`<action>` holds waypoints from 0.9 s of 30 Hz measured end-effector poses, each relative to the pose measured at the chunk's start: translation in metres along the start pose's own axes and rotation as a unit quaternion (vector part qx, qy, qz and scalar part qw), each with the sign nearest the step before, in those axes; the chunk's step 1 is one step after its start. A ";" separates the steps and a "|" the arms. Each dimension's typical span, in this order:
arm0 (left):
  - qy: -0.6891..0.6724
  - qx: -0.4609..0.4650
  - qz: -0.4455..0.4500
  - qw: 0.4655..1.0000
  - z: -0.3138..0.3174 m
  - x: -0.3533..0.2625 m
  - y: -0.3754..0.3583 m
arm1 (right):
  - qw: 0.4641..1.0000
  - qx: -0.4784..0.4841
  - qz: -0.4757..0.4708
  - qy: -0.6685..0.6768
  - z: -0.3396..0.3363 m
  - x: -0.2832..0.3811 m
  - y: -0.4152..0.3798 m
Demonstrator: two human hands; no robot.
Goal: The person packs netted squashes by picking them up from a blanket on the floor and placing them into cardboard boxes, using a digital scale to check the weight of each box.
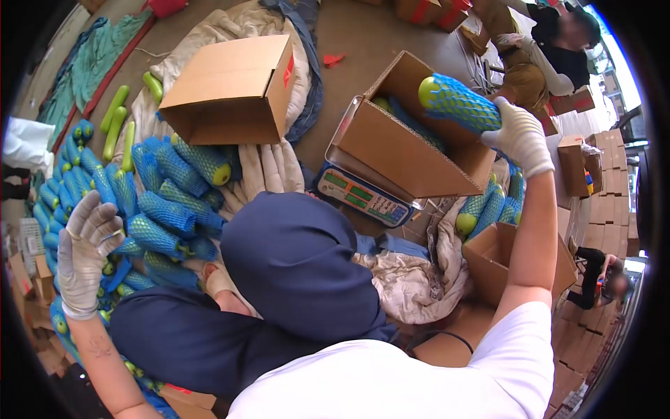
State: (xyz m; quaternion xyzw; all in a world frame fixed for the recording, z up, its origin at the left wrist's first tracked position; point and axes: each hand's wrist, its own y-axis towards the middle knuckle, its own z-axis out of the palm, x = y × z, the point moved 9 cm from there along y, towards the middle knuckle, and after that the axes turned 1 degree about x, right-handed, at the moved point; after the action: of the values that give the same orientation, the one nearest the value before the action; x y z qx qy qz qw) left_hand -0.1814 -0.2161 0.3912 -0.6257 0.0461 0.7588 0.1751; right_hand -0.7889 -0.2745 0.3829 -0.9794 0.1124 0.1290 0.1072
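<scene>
My right hand (520, 136), in a white knitted glove, grips one end of a green gourd in a blue foam net (460, 103) above an open cardboard box (412, 150). Inside that box other netted gourds partly show. The box stands on a digital scale (363, 199) with green displays. My left hand (89, 244), also gloved, is raised with its fingers apart and holds nothing. Beside and below it lies a large pile of netted gourds (164, 213).
An empty carton (223, 84) lies on a pale quilt (230, 24), with several bare green gourds (112, 133) to its left. Another open box (488, 255) is near my right elbow. A person (558, 49) is at the upper right, another (600, 279) at the far right, near stacked cartons (607, 174).
</scene>
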 end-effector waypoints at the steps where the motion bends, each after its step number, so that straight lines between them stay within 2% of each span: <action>1: -0.016 -0.024 -0.003 1.000 -0.008 0.001 -0.003 | 1.000 0.014 -0.021 0.013 0.011 0.010 0.013; 4: -0.013 -0.020 0.005 1.000 -0.009 0.002 -0.003 | 0.995 0.041 -0.056 0.071 0.066 0.039 0.045; 6: -0.005 -0.016 0.004 1.000 -0.013 0.004 -0.005 | 0.991 0.004 -0.091 0.093 0.091 0.052 0.057; 7: 0.005 -0.016 0.000 1.000 -0.016 0.006 -0.009 | 0.992 -0.012 -0.078 0.103 0.093 0.046 0.057; 8: 0.003 -0.023 -0.007 1.000 -0.022 0.008 -0.015 | 0.988 -0.057 -0.082 0.114 0.087 0.040 0.056; 10: 0.036 -0.031 0.002 0.999 -0.030 0.006 -0.025 | 0.945 -0.129 -0.146 0.263 0.058 0.038 0.047; 12: 0.031 -0.031 -0.007 0.999 -0.038 0.013 -0.031 | 0.909 -0.137 -0.136 0.369 0.022 0.040 0.022; 14: 0.007 -0.064 -0.014 0.998 -0.051 0.021 -0.031 | 0.878 -0.167 -0.173 0.413 -0.009 0.053 -0.006; 16: 0.014 -0.070 -0.032 0.997 -0.057 0.031 -0.031 | 0.871 -0.185 -0.188 0.414 -0.029 0.071 -0.034; 18: 0.094 -0.064 -0.049 0.992 -0.059 0.036 -0.034 | 0.862 -0.202 -0.207 0.417 -0.032 0.084 -0.052; 20: 0.102 -0.079 -0.053 0.990 -0.065 0.042 -0.038 | 0.899 -0.196 -0.226 0.320 -0.024 0.101 -0.058; 22: 0.094 -0.124 -0.079 0.985 -0.072 0.049 -0.043 | 0.946 -0.143 -0.202 0.211 0.006 0.101 -0.044; 24: 0.095 -0.122 -0.077 0.985 -0.072 0.052 -0.043 | 0.966 -0.106 -0.178 0.155 0.036 0.095 -0.032; 25: 0.090 -0.127 -0.089 0.984 -0.077 0.055 -0.044 | 0.966 -0.103 -0.181 0.155 0.046 0.092 -0.030; 27: 0.084 -0.136 -0.100 0.982 -0.081 0.059 -0.044 | 0.966 -0.031 -0.158 0.204 0.077 0.085 -0.022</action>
State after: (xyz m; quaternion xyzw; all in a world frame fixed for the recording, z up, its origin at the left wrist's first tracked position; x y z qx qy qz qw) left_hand -0.1009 -0.1860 0.3236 -0.7064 -0.1061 0.6815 0.1589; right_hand -0.7212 -0.2511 0.2912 -0.9932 -0.0286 -0.0884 0.0708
